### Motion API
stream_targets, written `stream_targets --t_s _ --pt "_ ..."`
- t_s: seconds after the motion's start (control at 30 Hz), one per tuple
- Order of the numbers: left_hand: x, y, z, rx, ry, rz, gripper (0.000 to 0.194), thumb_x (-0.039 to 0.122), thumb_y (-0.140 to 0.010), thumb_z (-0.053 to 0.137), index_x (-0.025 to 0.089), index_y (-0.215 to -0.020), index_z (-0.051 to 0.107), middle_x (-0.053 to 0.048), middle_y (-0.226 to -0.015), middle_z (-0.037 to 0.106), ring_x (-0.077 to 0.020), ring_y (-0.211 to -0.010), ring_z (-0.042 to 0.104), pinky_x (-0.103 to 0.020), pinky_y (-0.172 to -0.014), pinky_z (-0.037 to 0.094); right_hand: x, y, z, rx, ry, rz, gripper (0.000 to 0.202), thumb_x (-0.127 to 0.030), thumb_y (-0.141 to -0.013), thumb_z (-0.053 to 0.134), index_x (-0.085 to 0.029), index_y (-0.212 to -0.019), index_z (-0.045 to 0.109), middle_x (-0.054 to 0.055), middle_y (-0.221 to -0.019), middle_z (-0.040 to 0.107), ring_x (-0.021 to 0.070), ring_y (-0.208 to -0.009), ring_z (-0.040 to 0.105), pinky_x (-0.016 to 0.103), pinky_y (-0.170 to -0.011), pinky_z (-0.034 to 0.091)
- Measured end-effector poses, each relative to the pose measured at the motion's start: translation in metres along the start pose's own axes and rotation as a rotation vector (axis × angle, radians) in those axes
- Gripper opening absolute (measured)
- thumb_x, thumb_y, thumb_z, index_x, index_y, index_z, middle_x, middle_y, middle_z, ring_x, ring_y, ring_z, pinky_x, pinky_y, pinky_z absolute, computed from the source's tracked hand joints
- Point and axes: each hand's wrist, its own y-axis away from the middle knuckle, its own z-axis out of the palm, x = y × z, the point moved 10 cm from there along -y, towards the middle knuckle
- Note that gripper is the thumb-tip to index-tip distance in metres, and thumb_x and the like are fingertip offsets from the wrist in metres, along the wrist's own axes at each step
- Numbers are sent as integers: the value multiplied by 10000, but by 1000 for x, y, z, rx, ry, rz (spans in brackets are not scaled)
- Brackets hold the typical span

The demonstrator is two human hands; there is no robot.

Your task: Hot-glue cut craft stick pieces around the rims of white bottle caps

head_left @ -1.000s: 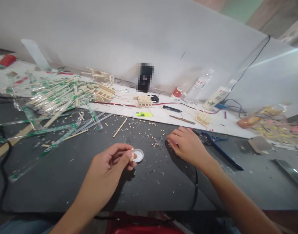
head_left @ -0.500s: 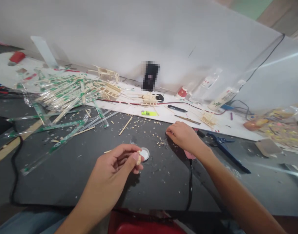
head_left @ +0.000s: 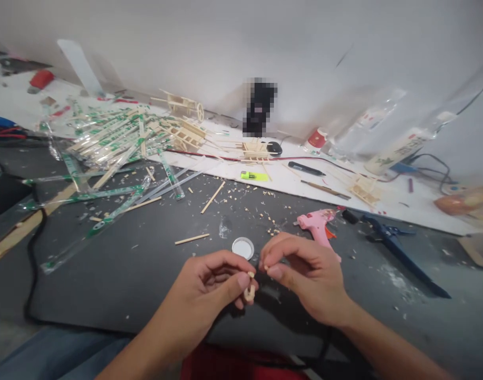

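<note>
My left hand (head_left: 221, 279) pinches a small pale wooden piece (head_left: 249, 293) between thumb and fingers; it looks like short bits of stick joined together. Close by on the right, my right hand (head_left: 305, 272) is closed in a pinch on a tiny wooden bit (head_left: 267, 268), mostly covered by the fingertips. The two hands are apart, with a narrow gap between them. Just beyond them a round white lid (head_left: 242, 248) lies on the dark table. Behind my right hand rests a pink glue gun (head_left: 317, 226), its handle partly hidden.
Wrapped wooden sticks (head_left: 110, 140) pile up at the left. Small stick-built models (head_left: 188, 134) stand along the white board (head_left: 221, 168). Wood crumbs (head_left: 271, 221) litter the table. Dark blue pliers-like tool (head_left: 403, 258) lies right. A bottle (head_left: 399, 150) leans against the wall.
My right hand has come back from the crumbs near the glue gun to beside my left hand, now pinching a tiny wooden bit. The glue gun is uncovered. The view has shifted slightly.
</note>
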Motion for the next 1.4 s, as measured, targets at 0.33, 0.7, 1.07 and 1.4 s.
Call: stream_targets --t_s 0.33,0.7,1.07,1.4 --pt "-14 -3 -3 -18 69 -73 117 326 -916 800 220 -872 820 17 -689 754 -93 -620 662 -159 -608 538 15 14 6 100 -107 51 180 -144 -921 779 -302 -999 816 25 -966 808 185 -935 752 321 -859 603" --pt "-7 -4 -2 -22 -73 -39 108 323 -933 758 272 -956 851 30 -672 723 -112 -610 649 -184 -608 561 -3 9 16 22 13 -80 247 -77 -906 766 -266 -1057 812 49 -869 803 209 -859 765 342 -773 629" --pt "-11 -3 -2 -35 -90 -31 119 312 -952 734 284 -968 848 42 -677 719 -103 -637 645 -165 -620 542 -4 7 18 -2 56 -101 267 -39 -880 766 -246 -1043 807 46 -838 788 196 -831 752 326 -763 621" --pt "-10 0 -8 40 -42 10 62 318 -910 800 262 -902 825 24 -697 774 -109 -652 702 -150 -626 568 10 18 11 37 -20 28 253 -157 -970 683 -321 -1145 763 62 -1009 773 231 -946 737 387 -837 604"
